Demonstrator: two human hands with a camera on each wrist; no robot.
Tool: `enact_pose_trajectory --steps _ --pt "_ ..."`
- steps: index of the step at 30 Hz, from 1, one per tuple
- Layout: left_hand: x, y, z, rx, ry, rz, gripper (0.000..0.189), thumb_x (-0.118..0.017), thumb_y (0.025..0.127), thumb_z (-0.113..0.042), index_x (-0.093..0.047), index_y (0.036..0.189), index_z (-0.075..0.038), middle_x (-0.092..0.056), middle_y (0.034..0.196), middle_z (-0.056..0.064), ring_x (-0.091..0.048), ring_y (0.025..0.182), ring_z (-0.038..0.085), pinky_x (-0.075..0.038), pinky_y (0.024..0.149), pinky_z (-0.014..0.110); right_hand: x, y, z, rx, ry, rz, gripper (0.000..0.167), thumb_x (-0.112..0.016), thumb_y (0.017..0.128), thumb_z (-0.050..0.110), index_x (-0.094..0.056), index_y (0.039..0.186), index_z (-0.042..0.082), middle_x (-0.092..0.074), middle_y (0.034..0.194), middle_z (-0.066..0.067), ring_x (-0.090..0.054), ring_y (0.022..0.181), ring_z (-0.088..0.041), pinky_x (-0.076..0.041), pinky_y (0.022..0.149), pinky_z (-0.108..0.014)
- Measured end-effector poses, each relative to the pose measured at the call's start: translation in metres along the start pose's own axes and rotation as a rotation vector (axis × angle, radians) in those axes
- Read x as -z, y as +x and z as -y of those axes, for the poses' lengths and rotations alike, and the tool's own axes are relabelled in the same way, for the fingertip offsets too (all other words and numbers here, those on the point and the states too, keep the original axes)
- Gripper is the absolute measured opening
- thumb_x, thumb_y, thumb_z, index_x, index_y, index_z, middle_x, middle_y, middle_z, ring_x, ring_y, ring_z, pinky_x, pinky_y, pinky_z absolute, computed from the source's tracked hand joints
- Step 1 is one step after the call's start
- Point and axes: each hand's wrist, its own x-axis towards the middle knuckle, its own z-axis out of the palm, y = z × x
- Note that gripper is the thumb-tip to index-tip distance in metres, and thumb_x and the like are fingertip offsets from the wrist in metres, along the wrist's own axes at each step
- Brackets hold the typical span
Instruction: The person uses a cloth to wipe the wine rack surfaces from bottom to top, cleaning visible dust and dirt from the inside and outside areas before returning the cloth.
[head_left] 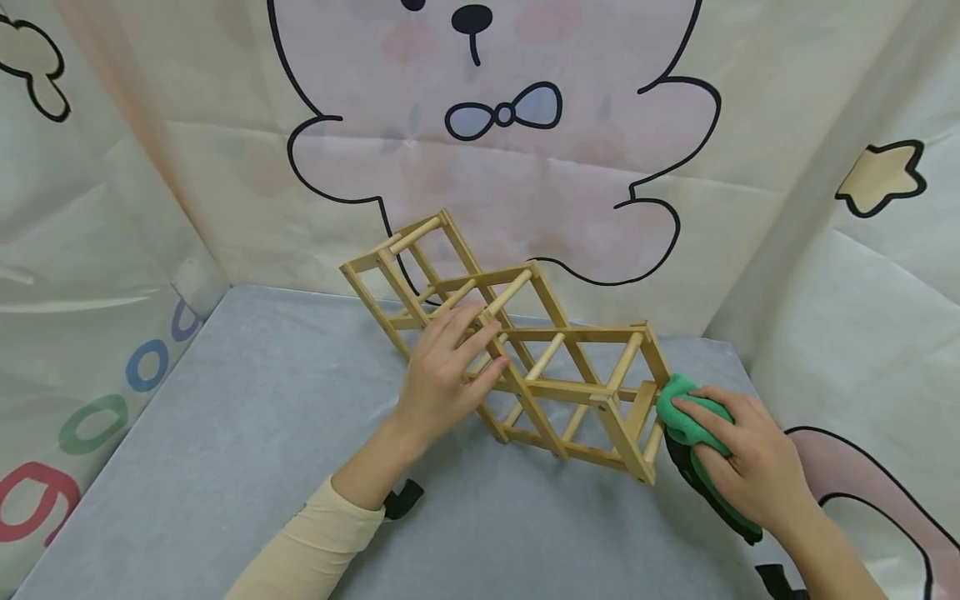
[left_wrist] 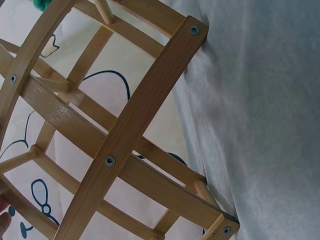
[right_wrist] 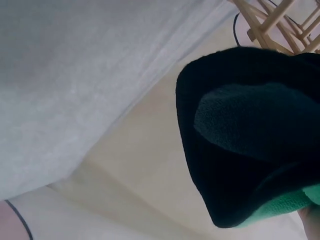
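One tabletop (head_left: 247, 417) | left grip (head_left: 444, 375) holds one wooden rack (head_left: 570, 388) | right grip (head_left: 753, 467) clutches one cloth (head_left: 678, 388)

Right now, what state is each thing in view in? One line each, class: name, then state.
Light wooden lattice rack: unfolded into open cells
Green-and-black cloth: bunched above, draping below, against the rack's end
Pale blue-grey fabric tabletop: spread out, lightly creased
Cream printed sheet backdrop: hung upright, wrinkled
Left-hand fingers: gripping the rack
Right-hand fingers: gripping the cloth
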Motion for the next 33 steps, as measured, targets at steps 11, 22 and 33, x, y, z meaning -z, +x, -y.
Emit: enact_pose_trajectory --steps 11,22,33 --pt "0.000 -0.002 0.000 0.003 -0.009 -0.008 0.040 -0.090 0.084 -0.017 -0.076 0.119 -0.002 -0.065 0.135 0.022 -0.060 0.126 0.037 -0.045 0.114 0.050 0.010 0.037 -0.001 0.025 -0.005 0.054 0.043 -0.057 0.083 0.007 -0.076 0.122 0.007 -0.068 0.123 -0.013 -0.056 0.099 -0.028 -0.045 0.057 -0.037" --pt "0.000 -0.001 0.001 -0.017 -0.008 -0.027 0.042 -0.090 0.083 -0.018 -0.075 0.119 -0.002 -0.065 0.134 0.022 -0.061 0.123 0.037 -0.048 0.109 0.053 0.010 0.072 0.007 0.046 -0.005 0.003 0.045 -0.060 0.082 -0.001 -0.076 0.123 0.004 -0.068 0.125 -0.018 -0.060 0.103 -0.039 -0.050 0.060 -0.050" --pt "0.000 0.000 0.001 -0.015 -0.010 -0.031 0.042 -0.091 0.083 -0.018 -0.076 0.119 -0.002 -0.065 0.135 0.021 -0.061 0.124 0.036 -0.048 0.108 0.052 0.005 0.079 0.027 0.107 0.027 -0.084 0.042 -0.053 0.084 0.010 -0.078 0.118 0.008 -0.071 0.118 -0.017 -0.062 0.098 -0.037 -0.050 0.049 -0.048"
